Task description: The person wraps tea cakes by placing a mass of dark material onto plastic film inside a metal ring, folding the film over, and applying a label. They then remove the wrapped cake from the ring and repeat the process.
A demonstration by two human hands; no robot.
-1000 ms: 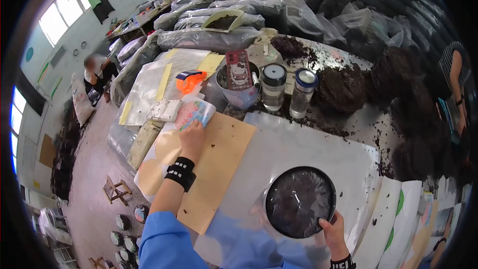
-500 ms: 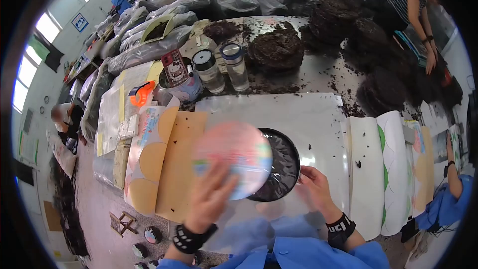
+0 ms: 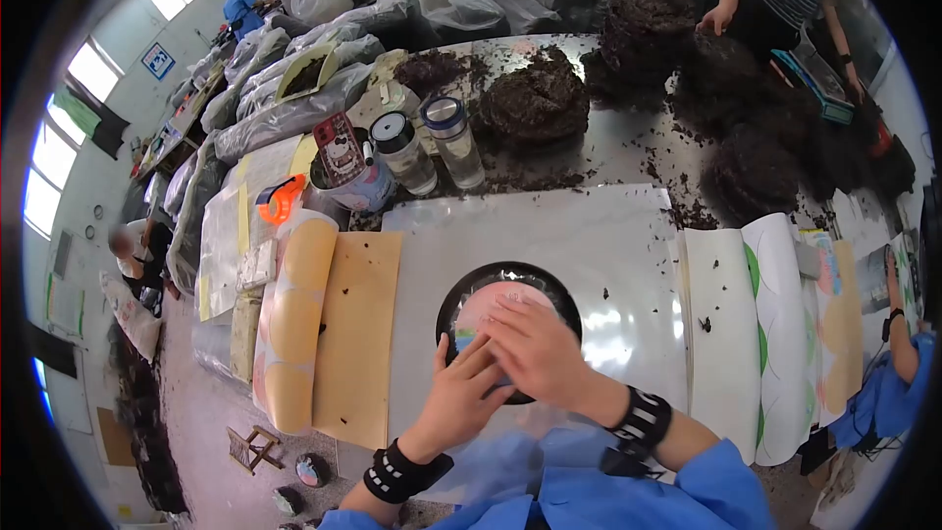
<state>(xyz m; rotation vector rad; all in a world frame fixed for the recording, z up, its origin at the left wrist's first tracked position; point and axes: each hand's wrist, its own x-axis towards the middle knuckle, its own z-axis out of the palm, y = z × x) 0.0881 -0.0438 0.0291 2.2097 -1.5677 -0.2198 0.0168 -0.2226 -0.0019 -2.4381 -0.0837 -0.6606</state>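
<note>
**Two hands on one label**

One round black dish on the white sheet; one pink label lies on it. Left hand and right hand press flat, fingers extended, seemingly gripping nothing. Two jars stand behind.

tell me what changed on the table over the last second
The left hand left the sticker sheet with a round pink label and carried it right onto the dark round cake. The right hand let go of the cake's edge, and both hands now press the label flat. The jars and loose tea piles stayed put.
</note>
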